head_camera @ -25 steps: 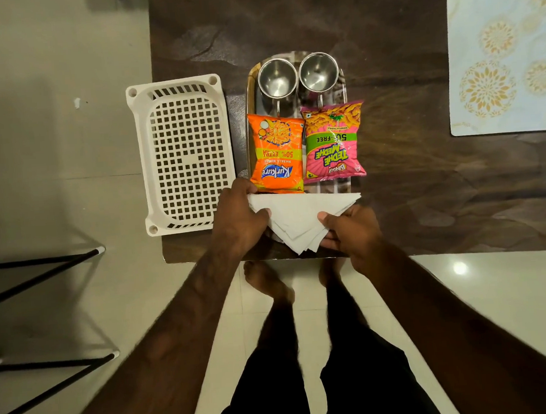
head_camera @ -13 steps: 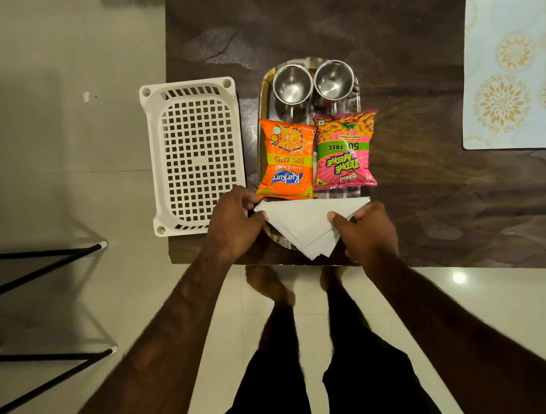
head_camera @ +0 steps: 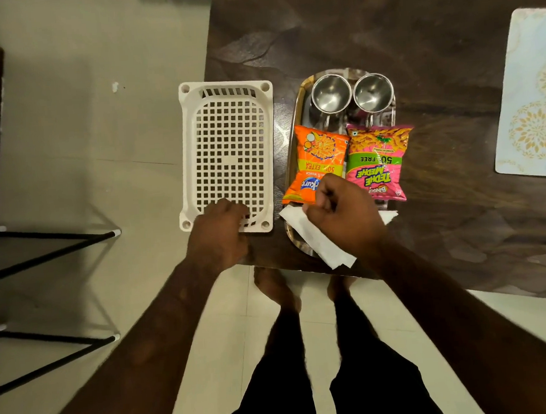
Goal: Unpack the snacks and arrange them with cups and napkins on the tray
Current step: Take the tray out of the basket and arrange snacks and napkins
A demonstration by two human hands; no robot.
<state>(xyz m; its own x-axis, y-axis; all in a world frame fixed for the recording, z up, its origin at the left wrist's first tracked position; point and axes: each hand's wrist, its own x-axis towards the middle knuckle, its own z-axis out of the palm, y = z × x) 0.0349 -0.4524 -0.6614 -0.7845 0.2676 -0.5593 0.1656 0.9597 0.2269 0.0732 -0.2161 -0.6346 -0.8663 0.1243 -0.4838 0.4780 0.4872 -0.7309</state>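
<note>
My right hand (head_camera: 343, 221) curls on the napkins (head_camera: 319, 242), pinching their upper edge at the tray's (head_camera: 294, 121) lower end. My left hand (head_camera: 219, 239) rests relaxed on the basket's (head_camera: 229, 151) lower edge. Just above my right knuckles lie an orange packet (head_camera: 318, 158), "50% EXTRA", and a pink packet (head_camera: 377, 164), "TEDHE MEDHE".

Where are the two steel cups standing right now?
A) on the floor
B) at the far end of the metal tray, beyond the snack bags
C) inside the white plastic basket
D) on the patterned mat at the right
B: the two steel cups stand side by side at the far end of the metal tray, just beyond the orange snack bag and the pink snack bag.
</note>
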